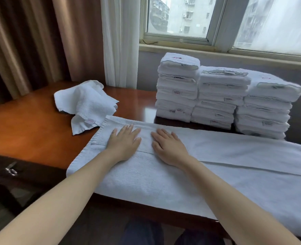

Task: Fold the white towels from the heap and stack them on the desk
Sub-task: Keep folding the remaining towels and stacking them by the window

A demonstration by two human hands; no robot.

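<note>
Your left hand [124, 142] and right hand [167, 147] lie flat, fingers released, on the white towel [217, 161] spread across the surface [31, 131]. It looks soft, limp and light; take it by the left-end corners to fold.

White towels on a red-brown desk

The desk [31, 124] is glossy reddish-brown wood. On it, the spread towel [217, 165], the crumpled towels [86, 103] behind its left end and the folded stacks [222, 99] behind its middle are all plain white, some with small white labels printed red. Behind the desk hang brown striped curtains [31, 41] and a white sheer [119, 41].
</note>
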